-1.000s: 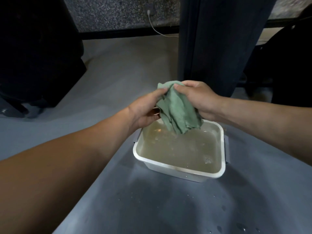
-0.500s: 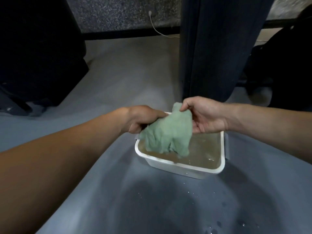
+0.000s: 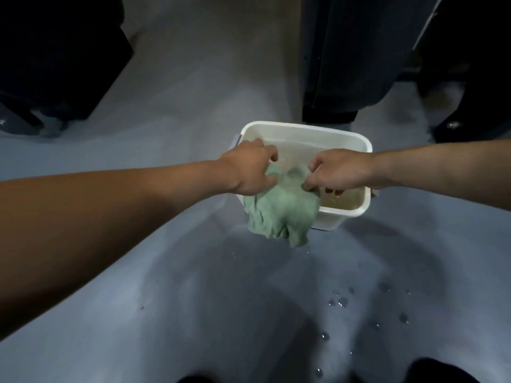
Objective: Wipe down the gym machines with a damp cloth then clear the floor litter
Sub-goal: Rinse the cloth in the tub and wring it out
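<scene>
Grey-blue floor [image 3: 171, 286], smooth, partly in shadow. Dark bulky equipment [image 3: 58, 56] stands at the upper left; its type cannot be told. A dark upright column [image 3: 356, 56] rises at the upper centre-right, its base just behind the tub. Further dark equipment [image 3: 470, 64] occupies the upper right corner.

White rectangular plastic tub [image 3: 307, 128] sits on the floor, holding cloudy yellowish water [image 3: 343, 201]. A grey handle tab shows at its left wall.

Green cloth [image 3: 282, 211] is held up over the near left part of the tub. Its lower folds hang bunched in front of the tub's near wall and reach past the rim toward the floor. Whether the lowest fold touches the floor cannot be told.

Left hand [image 3: 249, 170] grips the cloth's upper left edge, fingers curled round the fabric. Right hand [image 3: 337, 172] pinches the upper right edge, thumb and fingers closed on it, fingertips above the water. Both forearms are bare.

Water droplets [image 3: 343, 301] are scattered on the floor at lower right, near the tub but apart from it.
</scene>
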